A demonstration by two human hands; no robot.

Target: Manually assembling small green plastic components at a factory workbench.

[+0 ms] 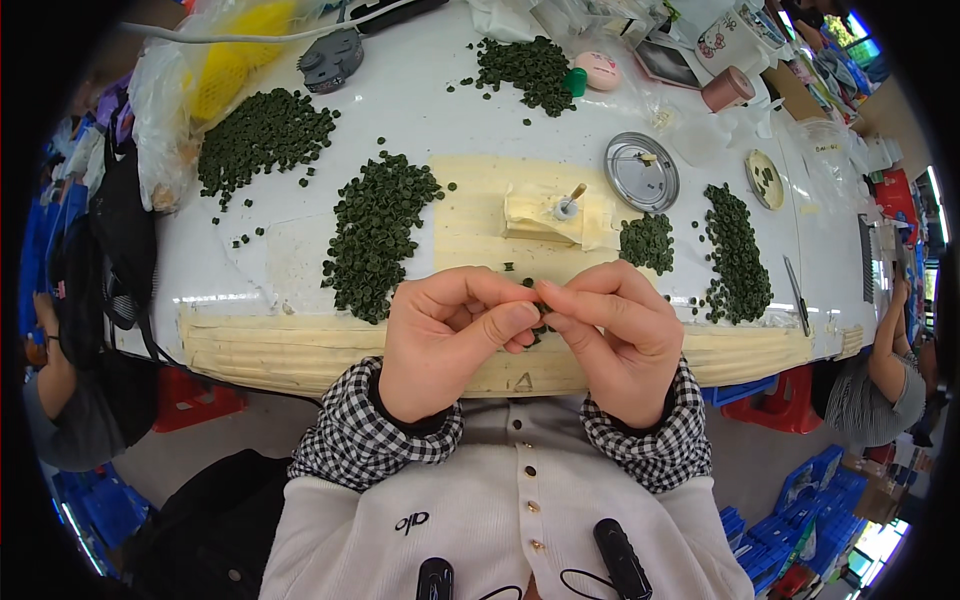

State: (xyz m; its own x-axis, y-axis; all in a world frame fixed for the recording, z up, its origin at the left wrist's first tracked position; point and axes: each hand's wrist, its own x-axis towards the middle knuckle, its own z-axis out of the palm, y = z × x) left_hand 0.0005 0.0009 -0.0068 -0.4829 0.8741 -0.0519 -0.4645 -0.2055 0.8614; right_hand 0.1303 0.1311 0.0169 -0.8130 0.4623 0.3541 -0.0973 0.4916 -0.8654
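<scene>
Close together over the taped front edge of the table, my left hand (435, 335) and my right hand (625, 340) meet at their fingertips. Thumb and index finger are pinched on each hand, around a small dark green piece (542, 309) that the fingers largely cover. A few similar pieces lie just beyond and beneath the fingertips. To the left of my left hand spreads a large pile of small round dark green pieces (375, 240). Beyond my right hand is a small, flat group of lighter green pieces (647, 243). A tape-covered block (535, 213) with an upright peg stands ahead of both hands.
More green piles lie at far left (265, 140), far middle (525, 70) and right (738, 260). A round metal dish (617, 185), a yellowish dish (758, 178) and tweezers (796, 292) lie to the right. Plastic bags (165, 130) stand at left. Other people sit at both sides.
</scene>
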